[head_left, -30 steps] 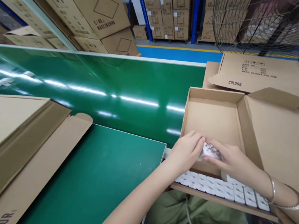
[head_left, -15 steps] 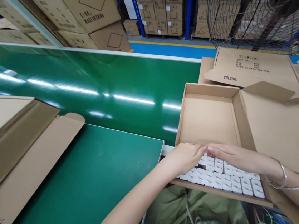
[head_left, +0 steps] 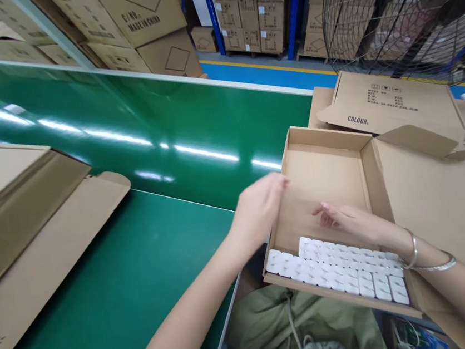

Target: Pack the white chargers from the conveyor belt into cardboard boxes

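An open cardboard box point(head_left: 324, 169) holds two rows of white pieces point(head_left: 332, 275) along its near side, the upper row shorter at its left end. At the box's left wall is my left hand point(head_left: 259, 208), blurred, fingers bent together; whether they hold or grip anything cannot be made out. Over the inside of the box, just above the white pieces, hovers my right hand point(head_left: 342, 221), its fingers apart and holding nothing. Silver bangles circle the right wrist.
Another open carton point(head_left: 33, 231) lies on the green table point(head_left: 143, 274) at the left. Beyond runs a glossy green conveyor surface point(head_left: 193, 123). A closed carton point(head_left: 396, 100) sits behind the box, near a large fan point(head_left: 399, 15).
My hands have parted and risen off the white pieces. The left moved up and left to the box's side wall; the right moved slightly up. More of the white rows now shows.
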### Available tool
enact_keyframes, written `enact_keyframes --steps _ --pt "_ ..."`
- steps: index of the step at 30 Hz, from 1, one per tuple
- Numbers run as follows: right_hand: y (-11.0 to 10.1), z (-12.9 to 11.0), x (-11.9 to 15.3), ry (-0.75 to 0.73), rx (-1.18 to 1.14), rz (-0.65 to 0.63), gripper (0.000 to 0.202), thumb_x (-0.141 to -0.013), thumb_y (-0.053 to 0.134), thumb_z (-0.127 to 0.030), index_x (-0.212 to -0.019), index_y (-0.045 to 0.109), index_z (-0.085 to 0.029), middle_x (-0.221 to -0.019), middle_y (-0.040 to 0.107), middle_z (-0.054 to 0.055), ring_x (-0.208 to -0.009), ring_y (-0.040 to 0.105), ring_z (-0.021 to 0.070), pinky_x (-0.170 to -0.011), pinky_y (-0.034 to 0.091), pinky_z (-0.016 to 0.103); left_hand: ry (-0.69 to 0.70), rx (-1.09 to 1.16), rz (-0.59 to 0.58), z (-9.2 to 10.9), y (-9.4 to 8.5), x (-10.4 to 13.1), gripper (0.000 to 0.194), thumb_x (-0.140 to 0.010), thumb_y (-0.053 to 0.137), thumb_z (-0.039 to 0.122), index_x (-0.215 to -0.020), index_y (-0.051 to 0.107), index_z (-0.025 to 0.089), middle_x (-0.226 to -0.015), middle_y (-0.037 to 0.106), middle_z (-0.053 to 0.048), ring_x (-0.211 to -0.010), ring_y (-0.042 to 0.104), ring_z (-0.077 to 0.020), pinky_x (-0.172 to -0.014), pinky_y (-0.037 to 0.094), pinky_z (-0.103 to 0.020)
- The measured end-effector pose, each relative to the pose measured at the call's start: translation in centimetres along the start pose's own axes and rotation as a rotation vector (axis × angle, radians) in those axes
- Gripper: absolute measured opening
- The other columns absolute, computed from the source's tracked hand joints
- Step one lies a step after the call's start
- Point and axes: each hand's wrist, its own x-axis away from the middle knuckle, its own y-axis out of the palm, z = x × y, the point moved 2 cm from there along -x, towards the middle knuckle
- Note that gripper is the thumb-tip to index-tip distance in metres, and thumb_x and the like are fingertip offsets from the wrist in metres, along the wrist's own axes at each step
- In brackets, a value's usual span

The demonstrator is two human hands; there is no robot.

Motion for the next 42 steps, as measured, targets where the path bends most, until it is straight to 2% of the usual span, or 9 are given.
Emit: enact_keyframes --steps 3,8,12,17,23,28,32,35,42 --pt "-0.2 0.3 -1.9 0.025 -0.016 0.02 0.066 -0.091 0.017 -0.067 -0.103 0.058 -0.017 -0.09 0.06 0.007 -0.087 0.055 0.0206 -0.085 0.04 0.038 -0.081 0.304 0.214 -1.9 -1.0 -0.8 0.039 -0.094 0.026 0.037 -0.094 0.059 0.017 -0.105 0.064 -0.007 -0.101 0.059 -0.0165 -0.091 0.048 -0.033" --pt "0.0 1.2 -3.9 -0.007 -0.011 0.022 0.066 -0.09 0.017 -0.069 -0.088 0.057 -0.016 -0.081 0.057 0.006 -0.078 0.053 0.0181 -0.079 0.041 0.035 -0.153 0.469 0.174 -5.3 -0.7 0.9 0.036 -0.093 0.031 0.04 -0.111 0.054 0.019 -0.126 0.055 -0.009 -0.122 0.049 -0.0177 -0.107 0.037 -0.038" --pt "0.2 1.5 -3.7 -0.045 -0.024 0.006 0.065 -0.09 0.017 -0.068 -0.086 0.056 -0.017 -0.08 0.056 0.005 -0.077 0.052 0.0178 -0.078 0.04 0.034 -0.088 0.504 0.27 -5.8 0.4 3.3 0.041 -0.094 0.026 0.044 -0.118 0.049 0.021 -0.133 0.05 -0.01 -0.126 0.045 -0.0183 -0.109 0.034 -0.04" --pt "0.4 1.3 -3.6 -0.046 -0.008 -0.004 0.064 -0.09 0.016 -0.068 -0.086 0.055 -0.018 -0.078 0.054 0.004 -0.077 0.052 0.0182 -0.078 0.039 0.035 -0.114 0.321 -0.015 -5.2 4.7 5.2 0.045 -0.094 0.027 0.046 -0.13 0.044 0.025 -0.146 0.035 -0.006 -0.137 0.028 -0.0198 -0.113 0.026 -0.042" --pt "0.5 1.2 -3.5 -0.058 0.026 -0.005 0.062 -0.092 0.014 -0.064 -0.087 0.055 -0.017 -0.078 0.054 0.004 -0.076 0.051 0.0185 -0.078 0.039 0.035 -0.157 0.363 -0.024 -4.4 5.0 5.7 0.047 -0.095 0.026 0.045 -0.136 0.035 0.024 -0.149 0.03 -0.005 -0.138 0.026 -0.0178 -0.114 0.025 -0.037" --pt "0.3 1.1 -3.2 -0.113 0.04 -0.03 0.053 -0.095 0.018 -0.056 -0.088 0.054 -0.018 -0.081 0.054 0.004 -0.078 0.051 0.0186 -0.077 0.04 0.035 -0.068 0.135 0.039 -5.0 3.3 3.9 0.039 -0.094 0.032 0.037 -0.128 0.043 0.022 -0.136 0.046 -0.008 -0.126 0.043 -0.0177 -0.104 0.038 -0.035" --pt "0.2 0.8 -3.0 -0.161 0.117 -0.026 0.045 -0.096 0.022 -0.051 -0.078 0.048 -0.02 -0.078 0.052 0.003 -0.075 0.05 0.0183 -0.074 0.038 0.034 0.109 -0.359 0.047 -7.3 1.2 0.7 0.028 -0.091 0.035 0.026 -0.105 0.058 0.018 -0.113 0.062 -0.01 -0.109 0.055 -0.021 -0.097 0.041 -0.039" --pt "0.3 0.7 -2.9 -0.209 0.186 -0.009 0.043 -0.096 0.024 -0.05 -0.074 0.046 -0.02 -0.077 0.052 0.002 -0.074 0.049 0.0182 -0.073 0.037 0.034 0.055 -0.671 0.001 -8.9 0.4 -0.6 0.029 -0.092 0.033 0.024 -0.094 0.061 0.018 -0.095 0.067 -0.01 -0.094 0.06 -0.0221 -0.09 0.043 -0.038" --pt "0.2 0.0 -3.1 -0.154 0.091 -0.054 0.041 -0.095 0.03 -0.05 -0.094 0.057 -0.019 -0.098 0.058 0.006 -0.092 0.052 0.0209 -0.085 0.038 0.036 0.015 -0.793 -0.103 -8.9 0.6 -0.2 0.034 -0.094 0.029 0.027 -0.096 0.061 0.018 -0.087 0.069 -0.008 -0.082 0.063 -0.0206 -0.076 0.042 -0.031"
